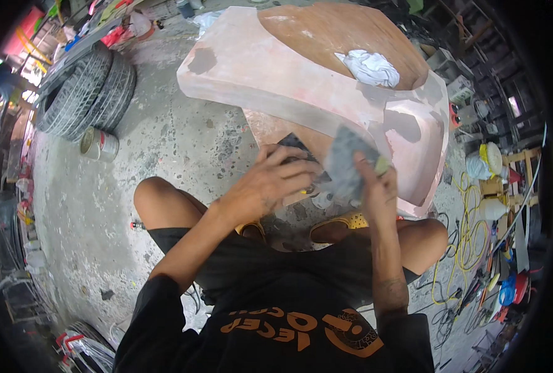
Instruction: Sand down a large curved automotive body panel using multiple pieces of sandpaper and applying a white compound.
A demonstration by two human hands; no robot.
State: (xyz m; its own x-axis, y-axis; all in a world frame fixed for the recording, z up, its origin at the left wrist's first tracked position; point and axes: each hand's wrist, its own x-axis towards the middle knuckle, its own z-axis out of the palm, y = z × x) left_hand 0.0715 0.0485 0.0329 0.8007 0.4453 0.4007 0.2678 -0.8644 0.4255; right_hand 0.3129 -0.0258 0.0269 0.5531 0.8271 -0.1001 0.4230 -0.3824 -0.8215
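A grey concrete floor, spotted and stained, spreads through a cluttered workshop. On the left, two dusty tyres lean together, with a can just beside them; on the right, a yellow cord lies in loops near tools and containers. A pale pink panel, curved and marked with grey patches, lies over a brown board, which shows through the panel's wide arch and below its near edge. A crumpled white cloth rests within the arch, by its edge.

The person sits facing the panel, knees wide apart, in dark clothes and yellow clogs. The left hand holds a dark pad, its fingers bent over the top; the pad is tilted, in front of the panel's near edge. The right hand pinches a grey sheet, the thumb on its upper face and the other fingers partly hidden. The sheet is blurred, raised close beside the dark pad; whether the two touch cannot be told. A yellow-green patch shows by the right fingers.
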